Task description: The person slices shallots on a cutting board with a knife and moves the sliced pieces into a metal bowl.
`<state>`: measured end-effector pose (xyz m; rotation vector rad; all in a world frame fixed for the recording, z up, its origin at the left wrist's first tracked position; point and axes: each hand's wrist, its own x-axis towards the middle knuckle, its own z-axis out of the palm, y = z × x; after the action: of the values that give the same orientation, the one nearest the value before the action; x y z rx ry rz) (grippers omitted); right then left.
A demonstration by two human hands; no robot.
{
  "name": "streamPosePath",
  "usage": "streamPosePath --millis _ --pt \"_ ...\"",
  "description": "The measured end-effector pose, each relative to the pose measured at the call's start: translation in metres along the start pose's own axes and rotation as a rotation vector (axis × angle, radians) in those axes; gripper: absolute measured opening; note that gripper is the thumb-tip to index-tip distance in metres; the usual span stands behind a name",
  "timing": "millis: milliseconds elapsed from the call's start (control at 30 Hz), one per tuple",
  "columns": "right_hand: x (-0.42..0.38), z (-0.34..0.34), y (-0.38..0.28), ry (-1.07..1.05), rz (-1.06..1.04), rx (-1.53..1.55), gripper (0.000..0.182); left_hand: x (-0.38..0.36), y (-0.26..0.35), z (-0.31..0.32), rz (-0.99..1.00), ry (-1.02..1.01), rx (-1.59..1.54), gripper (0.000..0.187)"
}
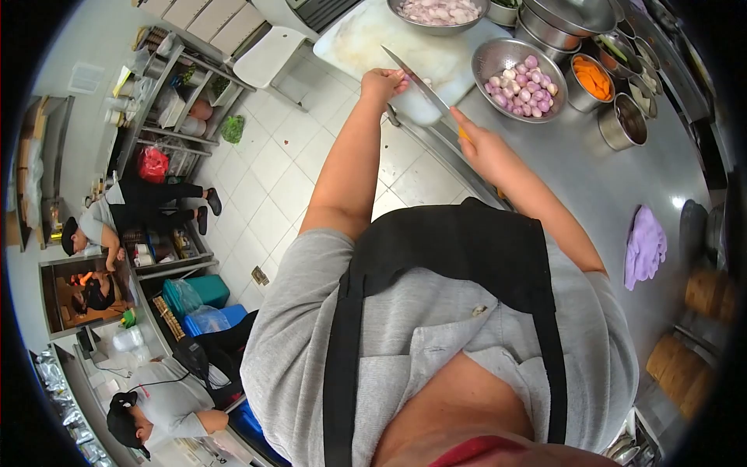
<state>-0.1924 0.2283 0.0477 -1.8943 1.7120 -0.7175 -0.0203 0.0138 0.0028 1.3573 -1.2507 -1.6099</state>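
My right hand is closed around the yellow handle of a kitchen knife, whose long blade slants over the white cutting board. Beside the blade, my left hand pinches a small pinkish shallot, partly hidden by the fingers. Just right of the board, a perforated metal colander holds many peeled purple and white shallots. At the board's far end sits a metal bowl with pale sliced shallots.
A metal pot of orange carrot pieces, another pot and stacked metal bowls crowd the steel counter. A purple cloth or glove lies nearer. Two people stand by shelves on the left.
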Motion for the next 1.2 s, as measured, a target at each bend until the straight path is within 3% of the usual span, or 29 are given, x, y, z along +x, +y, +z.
streamPosePath --millis 67,133,567,633,767,967,1067,1133,1200 --pt "-0.001 0.000 -0.001 0.032 -0.047 0.003 0.054 0.003 -0.004 -0.001 0.010 -0.003 -0.006 0.019" --pt "0.001 -0.007 -0.011 -0.077 0.071 0.000 0.054 0.001 -0.002 -0.001 0.018 -0.027 -0.025 0.018" --pt "0.047 0.008 -0.009 -0.108 0.117 -0.040 0.056 -0.003 0.005 0.001 0.008 -0.007 -0.005 0.018" --pt "0.036 -0.004 -0.014 -0.193 0.165 -0.092 0.057 -0.001 0.003 0.000 -0.001 -0.009 -0.001 0.019" --pt "0.024 -0.005 0.012 -0.113 0.088 0.006 0.057 0.002 0.002 0.000 0.003 -0.021 0.038 0.019" --pt "0.042 -0.003 -0.009 -0.138 0.215 -0.037 0.055 0.001 0.003 0.003 -0.005 -0.031 0.047 0.020" --pt "0.051 -0.001 -0.004 -0.110 0.270 0.011 0.054 -0.003 0.006 0.008 0.040 0.086 0.037 0.017" --pt "0.052 0.007 0.014 0.124 0.035 0.120 0.054 0.012 -0.007 -0.001 0.462 0.022 0.563 0.020" --pt "0.050 0.009 0.025 0.141 -0.019 0.124 0.054 0.005 0.001 -0.003 0.457 0.081 0.701 0.021"
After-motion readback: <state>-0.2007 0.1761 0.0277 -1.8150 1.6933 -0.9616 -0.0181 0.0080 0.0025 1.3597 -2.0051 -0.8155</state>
